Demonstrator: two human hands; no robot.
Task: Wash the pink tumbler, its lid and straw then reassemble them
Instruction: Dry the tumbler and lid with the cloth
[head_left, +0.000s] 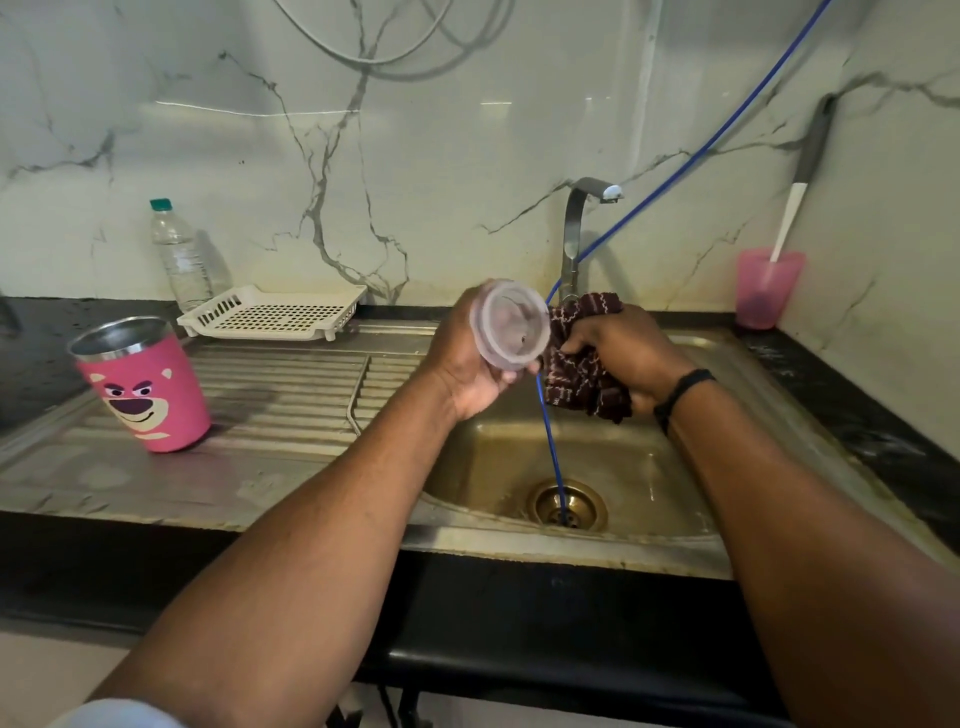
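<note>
The pink tumbler (148, 387) with a bear face stands open-topped on the steel draining board at the left, without lid or straw. Over the sink, my left hand (470, 364) grips the clear round lid (514, 325), its underside turned toward me. My right hand (621, 353) clutches a dark red patterned cloth (579, 364) just right of the lid, touching its edge. A white straw (787, 221) leans in a pink cup (766, 288) at the back right corner.
The steel sink (623, 457) lies below my hands, with a blue hose (550, 441) running down into its drain. The tap (576, 228) stands behind. A white plastic rack (272, 312) and a clear water bottle (179, 257) sit at the back left.
</note>
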